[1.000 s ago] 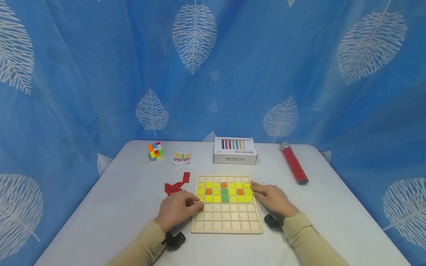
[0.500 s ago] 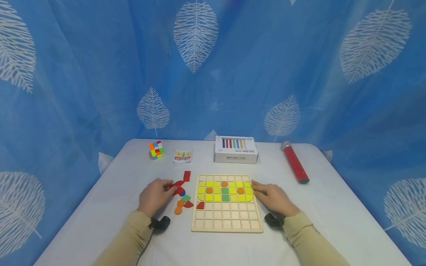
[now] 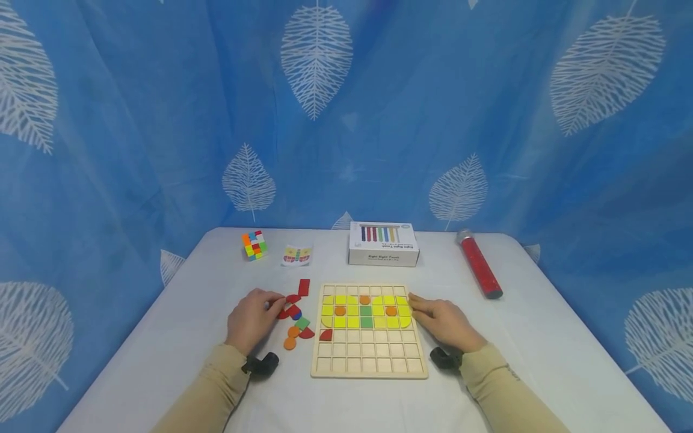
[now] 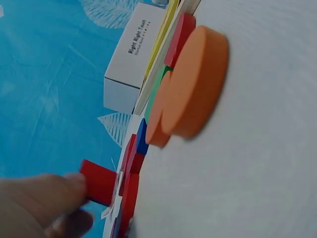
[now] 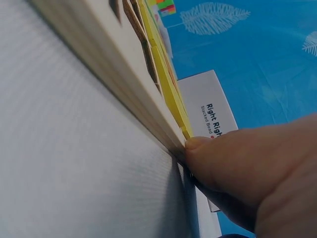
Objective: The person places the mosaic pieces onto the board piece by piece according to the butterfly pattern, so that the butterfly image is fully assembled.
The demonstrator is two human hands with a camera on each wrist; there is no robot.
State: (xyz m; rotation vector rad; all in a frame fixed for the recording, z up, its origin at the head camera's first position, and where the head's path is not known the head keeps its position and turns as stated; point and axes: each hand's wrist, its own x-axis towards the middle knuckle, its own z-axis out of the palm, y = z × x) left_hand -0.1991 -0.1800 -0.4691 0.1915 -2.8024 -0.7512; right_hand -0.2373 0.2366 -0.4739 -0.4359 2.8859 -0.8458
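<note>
One flat red straight-edged tile (image 4: 99,183) is pinched between thumb and finger of the left hand (image 3: 251,320), beside a loose scatter of red tiles (image 3: 293,298). Nearer the board lie two flat orange discs (image 3: 290,343), then a green square tile (image 3: 302,323). Next comes the square pale wooden grid board (image 3: 368,350), one red quarter-round piece (image 3: 326,335) in a cell at its left. At the board's right edge the right hand (image 3: 446,325) has its fingers extended, thumb touching the rim. Good seating likely means squaring the tile to its cell, lowering it flat, board braced.
</note>
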